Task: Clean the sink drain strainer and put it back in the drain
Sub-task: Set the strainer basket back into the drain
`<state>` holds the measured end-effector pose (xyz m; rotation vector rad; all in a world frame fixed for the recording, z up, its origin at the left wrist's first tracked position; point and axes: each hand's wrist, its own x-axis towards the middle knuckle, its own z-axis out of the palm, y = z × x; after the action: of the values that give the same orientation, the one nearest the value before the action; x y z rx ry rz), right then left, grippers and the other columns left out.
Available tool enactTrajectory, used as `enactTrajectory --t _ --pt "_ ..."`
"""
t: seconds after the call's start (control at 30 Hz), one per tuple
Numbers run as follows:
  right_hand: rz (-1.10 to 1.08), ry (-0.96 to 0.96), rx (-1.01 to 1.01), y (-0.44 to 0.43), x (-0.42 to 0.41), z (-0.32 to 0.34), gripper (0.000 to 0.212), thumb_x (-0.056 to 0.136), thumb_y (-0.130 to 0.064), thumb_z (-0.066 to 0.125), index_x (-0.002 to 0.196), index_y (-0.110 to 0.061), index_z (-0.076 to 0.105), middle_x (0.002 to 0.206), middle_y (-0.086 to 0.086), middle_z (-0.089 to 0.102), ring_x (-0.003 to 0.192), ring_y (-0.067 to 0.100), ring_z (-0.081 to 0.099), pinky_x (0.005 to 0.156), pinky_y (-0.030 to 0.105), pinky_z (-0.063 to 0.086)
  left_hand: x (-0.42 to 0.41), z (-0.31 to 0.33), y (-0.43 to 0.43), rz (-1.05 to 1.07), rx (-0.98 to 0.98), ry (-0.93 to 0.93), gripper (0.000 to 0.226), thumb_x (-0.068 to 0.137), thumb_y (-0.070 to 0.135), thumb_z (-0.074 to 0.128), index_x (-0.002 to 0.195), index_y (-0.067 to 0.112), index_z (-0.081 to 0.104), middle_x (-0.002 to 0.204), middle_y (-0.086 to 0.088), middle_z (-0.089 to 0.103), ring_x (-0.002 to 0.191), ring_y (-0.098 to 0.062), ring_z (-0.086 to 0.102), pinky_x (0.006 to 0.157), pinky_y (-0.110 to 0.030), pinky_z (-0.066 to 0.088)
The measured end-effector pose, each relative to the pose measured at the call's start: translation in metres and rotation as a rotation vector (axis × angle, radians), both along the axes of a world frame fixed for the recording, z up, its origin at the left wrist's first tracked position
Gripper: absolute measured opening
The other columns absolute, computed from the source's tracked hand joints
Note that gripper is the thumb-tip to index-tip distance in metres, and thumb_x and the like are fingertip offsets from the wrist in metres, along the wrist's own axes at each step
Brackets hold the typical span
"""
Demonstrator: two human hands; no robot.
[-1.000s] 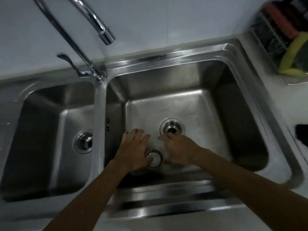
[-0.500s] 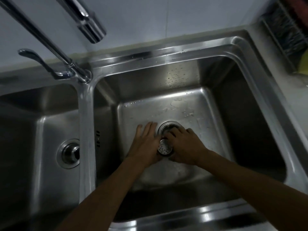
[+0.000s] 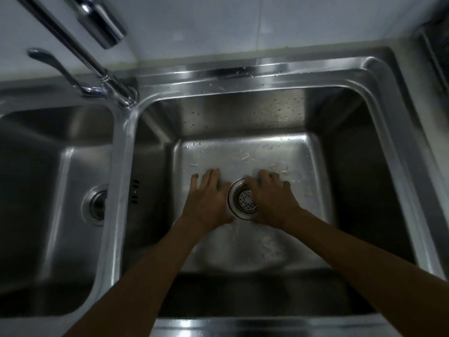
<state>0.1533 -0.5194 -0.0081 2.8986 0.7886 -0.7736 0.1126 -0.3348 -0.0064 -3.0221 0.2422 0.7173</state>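
Note:
The round perforated metal strainer (image 3: 246, 200) sits inside the drain ring (image 3: 232, 196) on the floor of the right sink basin (image 3: 243, 113). My left hand (image 3: 206, 198) lies flat on the basin floor just left of the drain, fingers apart, holding nothing. My right hand (image 3: 272, 199) rests at the right edge of the drain, its fingers spread over the basin floor and its thumb side covering the strainer's right rim. Whether it still touches the strainer is hard to tell.
A chrome faucet (image 3: 97, 20) with a lever handle (image 3: 48, 62) stands at the back left, its spout high over the divider. The left basin (image 3: 48, 215) has its own drain (image 3: 96, 205). A dish rack edge (image 3: 435, 52) shows at the far right.
The strainer, held beside the drain by my right hand, has gone into the drain. My left hand shifted left of the drain. The camera has moved closer over the basin.

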Motion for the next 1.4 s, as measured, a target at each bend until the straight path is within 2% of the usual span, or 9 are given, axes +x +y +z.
enactTrajectory --t 0.17,0.37,0.47,0.63,0.83,0.93,1.03,1.27,1.4 --pt "0.278 0.017 0.13 0.053 -0.03 0.016 0.121 0.071 -0.072 0.074 0.161 -0.021 0.01 0.168 0.021 0.007 0.153 0.046 0.011 0.121 0.062 0.021 -0.036 0.042 0.045 0.01 0.267 0.105 0.123 0.071 0.085 0.061 0.162 0.016 0.017 0.17 -0.019 -0.005 0.157 -0.038 -0.001 0.123 -0.063 0.003" --pt "0.363 0.016 0.201 0.103 -0.054 0.02 0.103 0.067 -0.067 0.078 0.149 -0.018 0.04 0.153 0.017 0.034 0.139 0.044 0.035 0.11 0.057 0.036 -0.065 0.049 0.053 -0.035 0.408 0.169 0.084 0.098 0.052 0.055 0.163 0.013 0.02 0.17 -0.024 -0.002 0.158 -0.039 -0.003 0.124 -0.06 -0.005" --pt "0.341 -0.001 0.226 0.108 -0.06 0.017 0.092 0.069 -0.066 0.073 0.141 -0.014 0.05 0.149 0.017 0.044 0.132 0.042 0.044 0.104 0.053 0.041 -0.069 0.046 0.049 0.009 0.377 0.132 0.064 0.105 0.048 0.043 0.158 0.014 0.036 0.171 -0.022 0.004 0.158 -0.037 0.0 0.124 -0.058 -0.004" --pt "0.329 -0.097 0.25 0.098 -0.058 0.033 0.087 0.065 -0.067 0.074 0.132 -0.014 0.061 0.146 0.012 0.053 0.131 0.039 0.05 0.104 0.049 0.042 -0.07 0.056 0.051 0.112 0.155 0.018 0.053 0.106 0.04 0.045 0.149 0.009 0.048 0.171 -0.021 0.001 0.158 -0.036 0.002 0.126 -0.052 0.002" --pt "0.292 -0.271 0.227 0.093 -0.038 0.127 0.09 0.071 -0.08 0.05 0.134 -0.017 0.062 0.15 0.008 0.052 0.134 0.035 0.049 0.107 0.051 0.043 -0.055 0.117 0.074 0.075 -0.057 -0.217 0.067 0.094 0.05 0.062 0.148 0.013 0.047 0.172 -0.018 -0.005 0.159 -0.033 -0.001 0.125 -0.05 0.012" --pt "0.283 -0.375 0.238 0.118 -0.039 0.17 0.084 0.07 -0.069 0.068 0.133 -0.013 0.062 0.142 0.009 0.058 0.125 0.036 0.055 0.101 0.05 0.046 -0.052 0.155 0.106 0.051 -0.052 -0.313 0.083 0.084 0.058 0.07 0.151 0.018 0.044 0.171 -0.013 0.002 0.158 -0.031 0.003 0.123 -0.054 0.019" --pt "0.287 -0.43 0.243 0.161 -0.045 0.194 0.085 0.067 -0.063 0.075 0.132 -0.01 0.062 0.139 0.01 0.06 0.122 0.036 0.057 0.097 0.048 0.047 -0.063 0.182 0.153 0.062 -0.045 -0.429 0.078 0.079 0.061 0.07 0.145 0.023 0.05 0.166 -0.011 0.018 0.154 -0.028 0.019 0.114 -0.047 0.028" --pt "0.354 -0.382 0.266 0.295 -0.075 0.175 0.079 0.072 -0.063 0.07 0.135 -0.016 0.06 0.143 0.006 0.055 0.128 0.031 0.052 0.103 0.045 0.043 -0.105 0.162 0.281 0.189 0.042 -0.375 0.077 0.075 0.067 0.066 0.141 0.031 0.051 0.154 -0.006 0.036 0.136 -0.03 0.041 0.107 -0.049 0.03" --pt "0.387 -0.295 0.202 0.352 -0.078 0.121 0.084 0.074 -0.068 0.068 0.14 -0.017 0.053 0.149 0.007 0.049 0.134 0.031 0.046 0.109 0.048 0.04 -0.114 0.114 0.323 0.284 -0.001 -0.245 0.085 0.073 0.073 0.067 0.144 0.03 0.048 0.158 -0.008 0.034 0.14 -0.031 0.038 0.109 -0.052 0.033"
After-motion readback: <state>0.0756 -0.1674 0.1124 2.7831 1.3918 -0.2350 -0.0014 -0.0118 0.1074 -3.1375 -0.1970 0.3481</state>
